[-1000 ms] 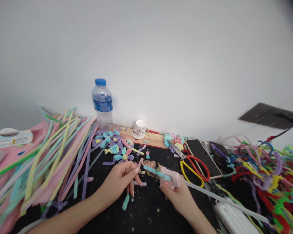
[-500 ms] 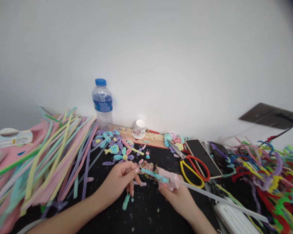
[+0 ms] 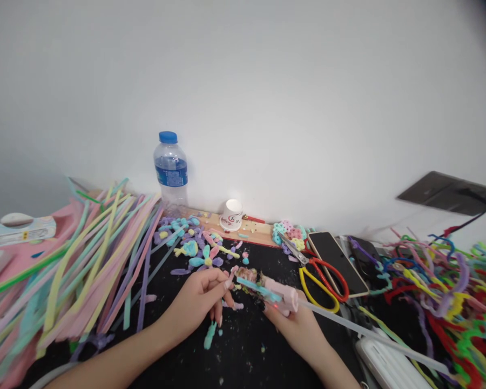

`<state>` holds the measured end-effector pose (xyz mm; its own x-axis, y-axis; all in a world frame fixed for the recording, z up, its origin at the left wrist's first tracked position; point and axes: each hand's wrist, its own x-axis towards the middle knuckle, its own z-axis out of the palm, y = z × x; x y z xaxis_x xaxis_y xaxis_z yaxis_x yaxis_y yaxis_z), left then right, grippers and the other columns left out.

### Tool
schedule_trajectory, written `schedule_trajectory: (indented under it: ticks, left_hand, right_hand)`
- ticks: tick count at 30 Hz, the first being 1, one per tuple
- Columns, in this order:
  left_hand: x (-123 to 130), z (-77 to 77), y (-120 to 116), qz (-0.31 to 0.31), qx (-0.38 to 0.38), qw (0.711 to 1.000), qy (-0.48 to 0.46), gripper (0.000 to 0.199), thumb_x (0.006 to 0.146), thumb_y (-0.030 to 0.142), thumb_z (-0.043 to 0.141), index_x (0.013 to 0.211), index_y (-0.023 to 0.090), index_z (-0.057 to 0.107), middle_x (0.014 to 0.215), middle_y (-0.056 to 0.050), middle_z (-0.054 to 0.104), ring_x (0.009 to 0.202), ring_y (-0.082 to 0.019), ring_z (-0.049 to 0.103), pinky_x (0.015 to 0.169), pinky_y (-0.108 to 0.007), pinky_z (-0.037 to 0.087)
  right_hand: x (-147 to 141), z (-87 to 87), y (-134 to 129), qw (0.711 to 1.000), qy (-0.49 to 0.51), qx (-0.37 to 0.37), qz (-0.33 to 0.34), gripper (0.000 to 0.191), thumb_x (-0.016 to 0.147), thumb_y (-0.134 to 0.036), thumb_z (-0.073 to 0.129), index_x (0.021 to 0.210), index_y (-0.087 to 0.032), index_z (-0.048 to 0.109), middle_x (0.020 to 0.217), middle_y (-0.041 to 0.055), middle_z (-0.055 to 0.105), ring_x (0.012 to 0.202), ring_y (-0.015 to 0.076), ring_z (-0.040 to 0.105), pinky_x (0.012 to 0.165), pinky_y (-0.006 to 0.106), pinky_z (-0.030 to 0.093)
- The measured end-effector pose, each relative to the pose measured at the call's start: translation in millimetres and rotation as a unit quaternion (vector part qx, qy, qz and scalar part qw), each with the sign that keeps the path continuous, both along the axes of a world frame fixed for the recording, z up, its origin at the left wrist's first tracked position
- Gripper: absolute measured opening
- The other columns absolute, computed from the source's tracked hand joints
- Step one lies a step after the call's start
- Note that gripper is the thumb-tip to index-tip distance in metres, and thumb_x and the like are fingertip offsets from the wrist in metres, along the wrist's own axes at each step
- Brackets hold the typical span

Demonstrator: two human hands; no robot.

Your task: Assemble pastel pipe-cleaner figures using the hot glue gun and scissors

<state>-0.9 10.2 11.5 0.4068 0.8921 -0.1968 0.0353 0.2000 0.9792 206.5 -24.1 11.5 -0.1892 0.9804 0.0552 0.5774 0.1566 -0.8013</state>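
Near the middle of the black work surface, my right hand (image 3: 294,324) is wrapped round a pink glue gun (image 3: 282,296) with a light blue strip along its side. A long translucent glue stick (image 3: 372,335) runs out of its back end to the lower right. My left hand (image 3: 206,300) is closed in a pinch on a small pink fuzzy piece (image 3: 232,274), close to the gun's front end. Below the left fingers a mint green fuzzy piece (image 3: 210,336) hangs or lies; which one I cannot tell.
Pastel pipe cleaners (image 3: 105,259) are heaped at left, coloured ones (image 3: 449,297) at right. Along the wall stand a water bottle (image 3: 171,173) and a paper cup (image 3: 231,215). Scissors (image 3: 319,278), a phone (image 3: 336,262), fuzzy flowers (image 3: 206,256) and a white power strip (image 3: 389,359) lie around the hands.
The glue gun and its glue stick have shifted very slightly to the right and down. Both hands keep nearly the same pose.
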Motion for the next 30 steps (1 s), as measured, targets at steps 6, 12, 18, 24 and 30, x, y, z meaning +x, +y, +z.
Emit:
schedule_trajectory:
  ticks: [6,12,18,24,30]
  left_hand:
    - [-1.2,-3.6,0.7,0.000,-0.001,1.000,-0.004,0.029,0.084,0.034,0.050,0.063,0.014,0.055,0.052,0.002,0.060,0.034,-0.007,0.050,0.040,-0.018,0.035]
    - [-0.8,-4.6,1.4,-0.001,0.002,1.000,-0.001,0.030,0.083,0.035,0.050,0.063,0.013,0.055,0.053,0.001,0.061,0.034,-0.007,0.051,0.039,-0.018,0.034]
    - [-1.1,-5.6,1.1,0.001,0.005,1.000,-0.006,0.029,0.084,0.033,0.050,0.063,0.013,0.055,0.053,0.001,0.061,0.035,-0.007,0.051,0.040,-0.018,0.036]
    - [-1.8,-8.8,1.3,0.000,0.002,1.000,-0.005,0.030,0.084,0.033,0.050,0.063,0.013,0.055,0.051,0.001,0.061,0.034,-0.007,0.050,0.039,-0.018,0.035]
    - [-2.7,-7.9,2.0,0.001,0.005,1.000,-0.008,0.029,0.084,0.033,0.050,0.063,0.013,0.055,0.056,0.000,0.063,0.035,-0.007,0.051,0.039,-0.018,0.036]
  right_hand:
    - [1.5,-3.6,1.4,0.999,-0.007,0.041,-0.033,0.014,0.078,-0.026,0.052,0.073,-0.016,0.061,0.065,0.0017,0.060,0.059,0.0158,0.053,0.059,0.025,0.045]
    - [1.8,-4.2,1.9,0.999,-0.024,0.022,-0.008,0.015,0.077,-0.024,0.053,0.068,-0.015,0.060,0.064,0.0019,0.060,0.056,0.0149,0.052,0.054,0.024,0.045]
    - [0.7,-1.9,2.0,0.998,0.001,0.049,-0.030,0.017,0.079,-0.025,0.053,0.083,-0.015,0.066,0.071,0.0032,0.065,0.063,0.0170,0.056,0.061,0.026,0.047]
    - [1.2,-2.7,1.3,0.999,-0.016,0.026,-0.013,0.015,0.077,-0.024,0.054,0.074,-0.014,0.064,0.060,0.0005,0.059,0.053,0.0137,0.050,0.051,0.023,0.043]
    - [1.7,-2.4,1.9,0.999,0.014,0.033,-0.031,0.016,0.078,-0.025,0.053,0.083,-0.015,0.065,0.067,0.0017,0.062,0.059,0.0150,0.053,0.057,0.024,0.045]
